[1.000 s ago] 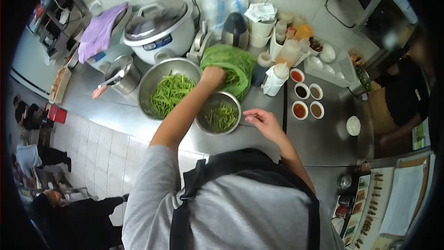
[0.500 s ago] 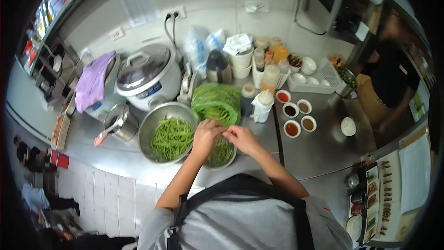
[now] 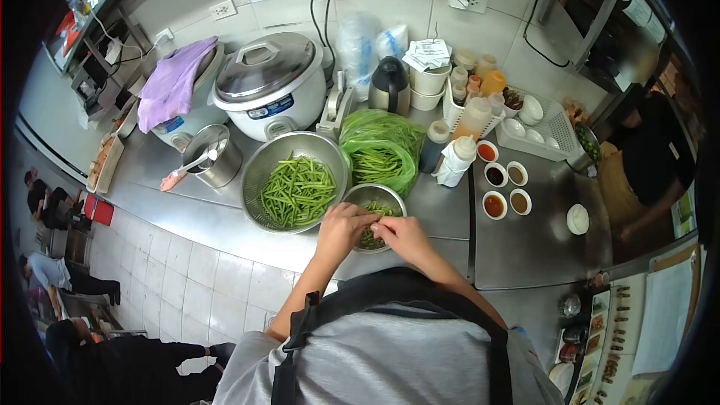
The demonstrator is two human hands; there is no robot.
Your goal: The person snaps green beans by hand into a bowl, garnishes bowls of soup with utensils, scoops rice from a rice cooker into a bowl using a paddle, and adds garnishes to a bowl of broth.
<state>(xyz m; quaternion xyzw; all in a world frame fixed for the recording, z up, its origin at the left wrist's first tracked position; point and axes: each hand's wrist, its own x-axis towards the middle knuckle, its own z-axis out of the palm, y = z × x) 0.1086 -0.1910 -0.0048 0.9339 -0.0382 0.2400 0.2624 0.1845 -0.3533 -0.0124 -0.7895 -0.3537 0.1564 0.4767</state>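
Observation:
My left hand [image 3: 346, 229] and my right hand [image 3: 402, 237] meet fingertip to fingertip over a small metal bowl [image 3: 400, 202] holding short green bean pieces [image 3: 381, 208]. Both are closed in a pinch; whatever lies between the fingers is too small or hidden to make out. Left of them stands a larger perforated metal colander [image 3: 251, 206] with cut green beans [image 3: 298, 191] in it. Just behind the small bowl, a green plastic bag [image 3: 382, 131] lies with its mouth toward me, showing long whole green beans [image 3: 375, 165].
Behind stand a rice cooker [image 3: 266, 94], a thermal jug [image 3: 389, 86] and a metal pot [image 3: 214, 157]. Right are a wrapped squeeze bottle [image 3: 455, 161], several sauce cups [image 3: 494, 205] and a white bowl [image 3: 577, 219]. A person [image 3: 637, 157] stands far right; others are left.
The camera view has shifted, so the counter things appear lower and further right. My hands stay pinched together over the small bowl, now showing more of its contents.

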